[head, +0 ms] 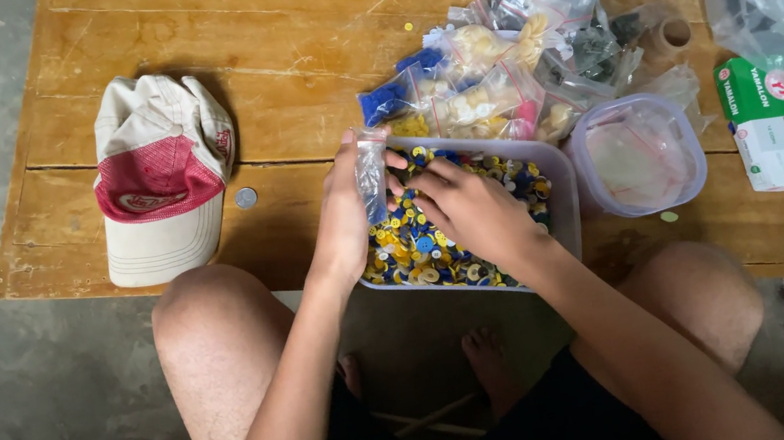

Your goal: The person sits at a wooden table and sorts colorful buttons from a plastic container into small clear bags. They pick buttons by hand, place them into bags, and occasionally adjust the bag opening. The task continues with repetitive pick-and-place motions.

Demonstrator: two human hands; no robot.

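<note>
The left hand (343, 218) pinches a small clear bag (372, 174) upright over the tub (562, 190) of buttons (413, 247). The right hand (471, 209) rests in the tub, fingers curled onto the buttons beside the bag. Filled bags (486, 87) lie behind the tub, a cap (162, 175) lies well left of it, and a coin (246, 198) sits on the tabletop (289, 52) beside the cap.

Single head cam, looks steeply down at wooden table (186, 35) edge, close range.
</note>
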